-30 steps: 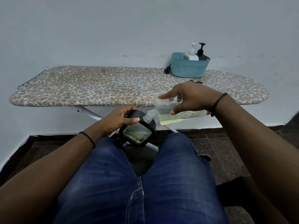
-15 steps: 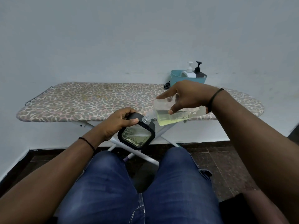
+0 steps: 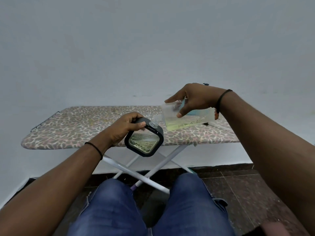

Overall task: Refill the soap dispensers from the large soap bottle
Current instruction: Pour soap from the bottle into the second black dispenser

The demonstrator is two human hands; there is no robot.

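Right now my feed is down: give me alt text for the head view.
The right hand tips a large clear soap bottle on its side, its neck at the mouth of a black-framed dispenser gripped by the left hand. Both are held above a patterned ironing board, over the person's denim-clad knees.

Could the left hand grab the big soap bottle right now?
Probably not: the left hand already grips the black dispenser, and the right hand holds the big soap bottle.

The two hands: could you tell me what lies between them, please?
In the head view, the large soap bottle's neck, meeting the dispenser's opening, lies between left hand and right hand.
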